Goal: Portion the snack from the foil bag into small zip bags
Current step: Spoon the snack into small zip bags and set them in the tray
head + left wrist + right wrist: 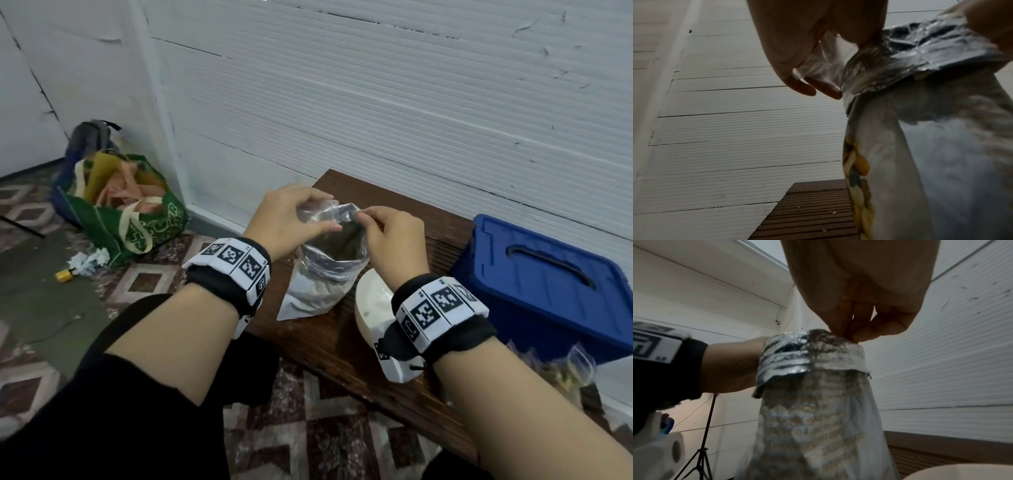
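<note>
The foil bag [322,274] stands upright on the tabletop [346,339], near its far-left end, with its top rolled down into a cuff and its mouth open. I see dark contents inside, too dim to identify. A clear small zip bag [313,210] is held at the mouth of the foil bag.

My left hand [291,219] holds the zip bag; in the left wrist view its fingers [807,91] are curled round the clear film, pressed against the foil cuff. My right hand [390,233] pinches a silvery edge at the far rim, thumb and forefinger together; I cannot tell whether that edge belongs to the zip bag or to the foil cuff.

I judge the step in hand to be opening and seating a zip bag for filling. The next move calls for spreading the zip bag's mouth, then transferring a portion of snack. The foil bag must stay upright; it is light and crinkled, so I judge it may tip under a sideways pull.

Outward from the bag: a white bowl [371,305] sits just beside the foil bag on its right, partly under my right wrist. A blue lidded bin [548,281] stands farther right. Filled zip bags [561,370] lie at the near right, blurred. The bowl crowds the right wrist's path. On the floor to the left stands a green tote bag [137,222], well apart.
</note>
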A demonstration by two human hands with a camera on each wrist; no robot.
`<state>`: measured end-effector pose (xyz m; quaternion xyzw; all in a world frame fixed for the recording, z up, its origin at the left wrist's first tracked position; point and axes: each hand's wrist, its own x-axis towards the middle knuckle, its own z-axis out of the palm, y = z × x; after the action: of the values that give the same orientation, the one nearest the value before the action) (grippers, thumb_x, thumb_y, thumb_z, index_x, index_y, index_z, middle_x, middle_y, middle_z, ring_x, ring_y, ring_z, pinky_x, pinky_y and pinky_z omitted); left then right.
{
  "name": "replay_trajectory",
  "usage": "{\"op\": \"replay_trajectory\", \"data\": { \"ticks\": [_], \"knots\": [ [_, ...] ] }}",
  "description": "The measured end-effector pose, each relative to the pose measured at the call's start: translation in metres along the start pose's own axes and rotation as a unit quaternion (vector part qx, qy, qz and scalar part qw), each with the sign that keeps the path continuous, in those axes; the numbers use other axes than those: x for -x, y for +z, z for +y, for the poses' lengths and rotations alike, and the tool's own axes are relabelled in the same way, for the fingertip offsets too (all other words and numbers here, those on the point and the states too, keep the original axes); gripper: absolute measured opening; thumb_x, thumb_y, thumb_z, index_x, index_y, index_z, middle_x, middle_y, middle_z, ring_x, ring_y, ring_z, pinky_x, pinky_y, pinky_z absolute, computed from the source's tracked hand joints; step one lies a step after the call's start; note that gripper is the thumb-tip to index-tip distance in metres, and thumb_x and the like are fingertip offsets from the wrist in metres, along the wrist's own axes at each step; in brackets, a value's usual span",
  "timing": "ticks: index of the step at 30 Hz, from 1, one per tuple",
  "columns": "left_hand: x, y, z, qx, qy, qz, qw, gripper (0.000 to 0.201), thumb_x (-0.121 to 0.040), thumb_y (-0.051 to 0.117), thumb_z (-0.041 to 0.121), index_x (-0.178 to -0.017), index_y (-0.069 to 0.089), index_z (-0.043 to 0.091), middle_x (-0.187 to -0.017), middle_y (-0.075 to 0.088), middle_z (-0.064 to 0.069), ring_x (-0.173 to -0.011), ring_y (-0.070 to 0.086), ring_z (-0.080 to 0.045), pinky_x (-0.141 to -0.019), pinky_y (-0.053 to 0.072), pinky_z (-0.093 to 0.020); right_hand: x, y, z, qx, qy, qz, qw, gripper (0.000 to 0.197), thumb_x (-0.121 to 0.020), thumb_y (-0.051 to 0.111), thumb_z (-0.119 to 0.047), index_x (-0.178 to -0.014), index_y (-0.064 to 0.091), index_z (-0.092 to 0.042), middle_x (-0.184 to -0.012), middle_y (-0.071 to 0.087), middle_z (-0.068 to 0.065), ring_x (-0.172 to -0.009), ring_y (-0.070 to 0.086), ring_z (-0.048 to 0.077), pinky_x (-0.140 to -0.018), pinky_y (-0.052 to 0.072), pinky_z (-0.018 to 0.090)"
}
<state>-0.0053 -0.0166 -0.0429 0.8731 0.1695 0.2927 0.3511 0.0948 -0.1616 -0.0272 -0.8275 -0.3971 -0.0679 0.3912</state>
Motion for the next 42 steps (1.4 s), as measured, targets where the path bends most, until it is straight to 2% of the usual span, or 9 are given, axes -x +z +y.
{"op": "replay_trajectory", "data": {
  "ticks": [3, 8, 11, 16, 19, 26, 30, 38, 42],
  "knots": [
    [0.000, 0.000, -0.001, -0.009, 0.003, 0.000, 1.000, 0.047, -0.069, 0.083, 0.036, -0.111, 0.068, 0.021, -0.098, 0.062, 0.014, -0.087, 0.053, 0.011, -0.074, 0.036, 0.004, 0.000, -0.003, 0.005, 0.031, -0.054, 0.041, 0.997, 0.020, -0.094, 0.054, -0.023, -0.091, 0.073, -0.018, -0.078, 0.072, 0.003, -0.080, 0.061, 0.031, -0.082, 0.047, 0.045],
    [0.000, 0.003, 0.001, -0.006, 0.007, 0.003, 1.000, 0.048, -0.069, 0.082, 0.039, -0.111, 0.069, 0.019, -0.102, 0.067, 0.008, -0.093, 0.059, -0.001, -0.081, 0.043, -0.004, 0.010, 0.000, 0.003, 0.070, -0.098, -0.021, 0.993, 0.018, -0.094, 0.056, -0.019, -0.090, 0.073, -0.014, -0.075, 0.068, 0.006, -0.079, 0.053, 0.030, -0.077, 0.038, 0.037],
    [0.000, 0.003, 0.002, -0.006, 0.006, 0.008, 1.000, 0.048, -0.070, 0.081, 0.040, -0.111, 0.069, 0.018, -0.104, 0.068, 0.007, -0.095, 0.060, -0.003, -0.082, 0.041, -0.002, 0.010, 0.000, 0.001, 0.021, -0.061, -0.034, 0.997, 0.018, -0.094, 0.056, -0.016, -0.092, 0.074, -0.010, -0.078, 0.069, 0.009, -0.083, 0.055, 0.029, -0.079, 0.038, 0.035],
    [0.000, 0.003, 0.005, -0.003, 0.005, 0.012, 1.000, 0.046, -0.072, 0.080, 0.038, -0.111, 0.069, 0.017, -0.099, 0.063, 0.013, -0.086, 0.053, 0.012, -0.077, 0.035, 0.004, 0.008, 0.000, 0.000, -0.037, 0.024, -0.030, 0.999, 0.017, -0.093, 0.057, -0.018, -0.091, 0.073, -0.013, -0.078, 0.070, 0.009, -0.083, 0.063, 0.026, -0.081, 0.048, 0.038],
    [-0.001, 0.004, 0.007, -0.003, -0.001, 0.016, 1.000, 0.046, -0.073, 0.079, 0.039, -0.112, 0.068, 0.017, -0.099, 0.064, 0.011, -0.088, 0.055, 0.005, -0.077, 0.036, 0.002, 0.009, -0.003, 0.000, -0.080, 0.082, -0.015, 0.993, 0.019, -0.094, 0.055, -0.018, -0.085, 0.072, -0.015, -0.073, 0.069, 0.005, -0.076, 0.065, 0.021, -0.076, 0.050, 0.033],
    [-0.002, 0.003, 0.010, -0.006, -0.020, 0.007, 1.000, 0.046, -0.076, 0.075, 0.043, -0.114, 0.067, 0.020, -0.099, 0.060, 0.013, -0.092, 0.053, 0.000, -0.074, 0.033, 0.005, 0.000, -0.012, 0.005, -0.116, 0.179, 0.062, 0.975, 0.025, -0.096, 0.050, -0.017, -0.083, 0.071, -0.014, -0.083, 0.066, -0.001, -0.083, 0.056, 0.012, -0.074, 0.035, 0.022],
    [-0.003, -0.001, 0.009, 0.003, -0.034, -0.006, 0.999, 0.043, -0.077, 0.073, 0.046, -0.113, 0.065, 0.024, -0.097, 0.059, 0.018, -0.088, 0.051, 0.008, -0.073, 0.033, 0.006, -0.008, -0.018, 0.015, -0.121, 0.226, 0.092, 0.962, 0.028, -0.097, 0.049, -0.018, -0.079, 0.070, -0.013, -0.072, 0.063, -0.005, -0.062, 0.051, 0.006, -0.064, 0.040, 0.025],
    [-0.008, -0.010, 0.012, 0.059, -0.059, -0.028, 0.996, 0.045, -0.071, 0.071, 0.053, -0.107, 0.066, 0.026, -0.098, 0.064, 0.019, -0.089, 0.056, 0.007, -0.074, 0.041, -0.002, -0.021, -0.036, 0.025, -0.147, 0.261, 0.112, 0.947, 0.032, -0.097, 0.047, -0.015, -0.078, 0.072, -0.008, -0.077, 0.062, -0.009, -0.081, 0.055, 0.007, -0.081, 0.041, 0.022],
    [-0.009, -0.014, 0.011, 0.083, -0.058, -0.050, 0.994, 0.059, -0.062, 0.066, 0.062, -0.109, 0.067, 0.025, -0.100, 0.066, 0.014, -0.092, 0.058, -0.001, -0.079, 0.044, -0.014, -0.029, -0.053, 0.029, -0.139, 0.256, 0.134, 0.947, 0.034, -0.095, 0.047, -0.013, -0.069, 0.069, -0.013, -0.084, 0.065, -0.005, -0.080, 0.054, 0.007, -0.075, 0.037, 0.020]
  ]
}}
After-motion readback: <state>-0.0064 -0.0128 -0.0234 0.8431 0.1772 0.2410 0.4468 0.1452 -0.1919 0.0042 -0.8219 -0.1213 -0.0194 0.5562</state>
